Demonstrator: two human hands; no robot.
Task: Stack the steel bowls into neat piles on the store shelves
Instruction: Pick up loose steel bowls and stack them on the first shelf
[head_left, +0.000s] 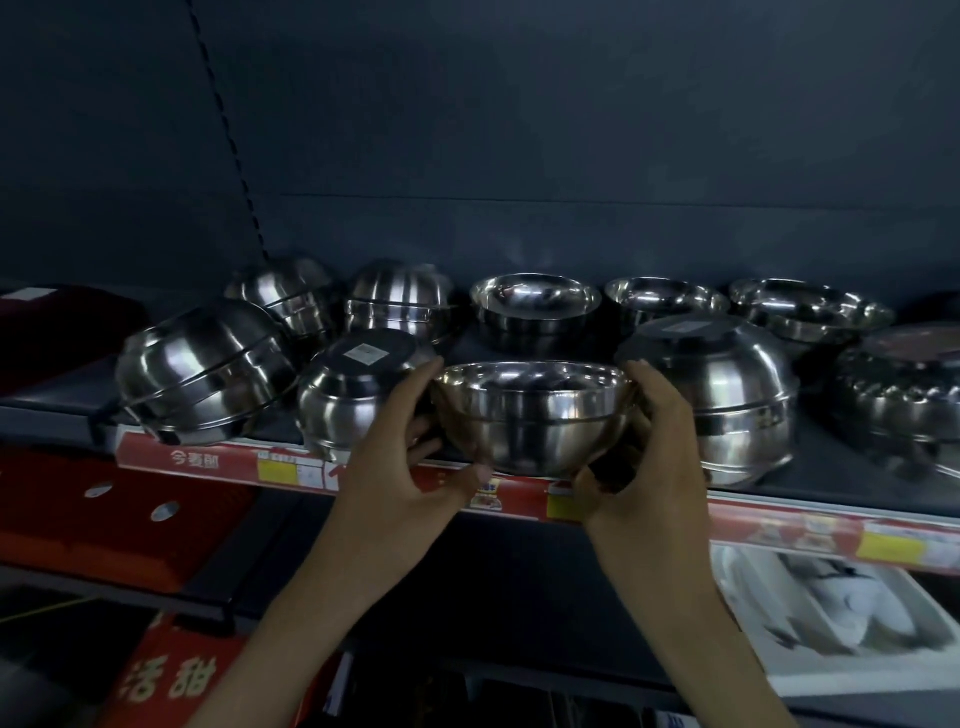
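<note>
Left hand (410, 467) and right hand (644, 457) each clamped on opposite sides of one upright steel bowl (530, 415), thumbs low near its base. Bowl sits at near edge of shelf (810, 483); contact with shelf unclear. Red price strip (208, 460) runs along shelf front. Inverted bowl piles flank the held bowl: right pile (727, 395), tilted left pile (202, 374), labelled pile (358, 389) between. Upright bowls (535, 301) in far row.

your steel bowl (532, 415) is shiny silver. upturned bowl (363, 384) has a black base with a white label. back panel (519, 104) dark blue-grey. price strip (218, 462) red, yellow tags (891, 545). box (171, 675) red, white characters.
</note>
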